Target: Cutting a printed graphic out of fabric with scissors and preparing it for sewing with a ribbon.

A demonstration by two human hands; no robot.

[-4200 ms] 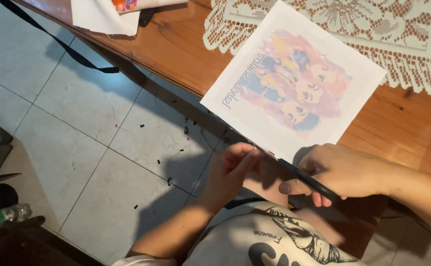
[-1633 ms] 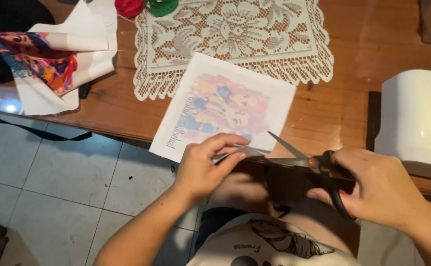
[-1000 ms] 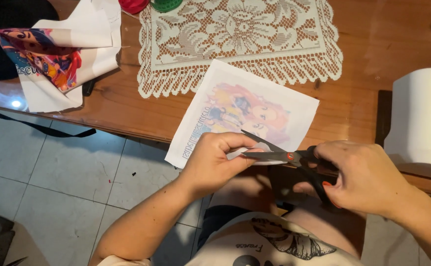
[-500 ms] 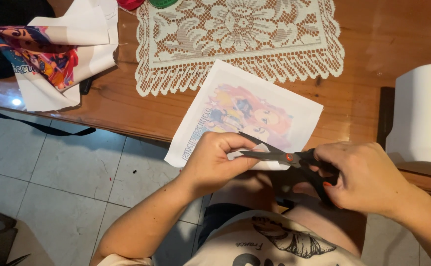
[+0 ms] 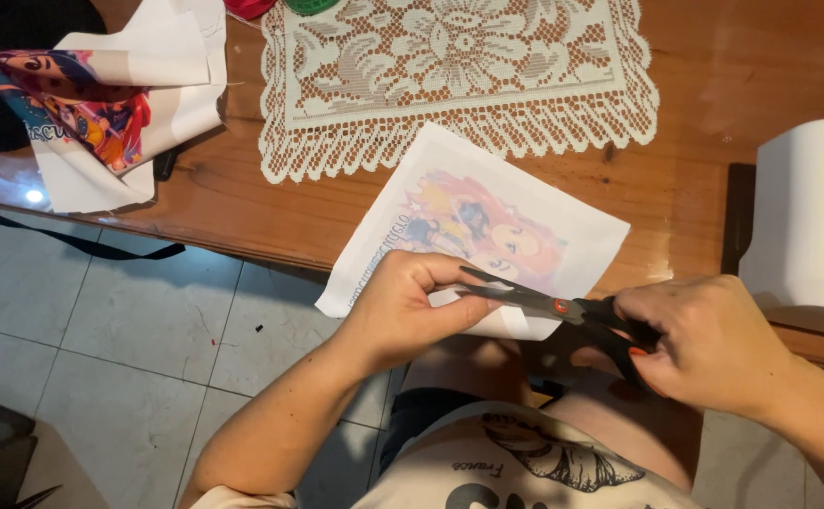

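The white printed cartoon sheet (image 5: 487, 236) was pinched at the wooden table (image 5: 695, 179) edge by the left hand (image 5: 407, 306); black-handled scissors (image 5: 563, 306) were gripped by the right hand (image 5: 709, 344). Beyond, a white lace doily (image 5: 450, 75) and crumpled prints (image 5: 110, 104) were seen.

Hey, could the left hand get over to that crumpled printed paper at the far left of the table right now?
Probably not at once: the left hand is pinching the printed sheet that the scissors cut. The bare table between looks unobstructed to the crumpled paper.
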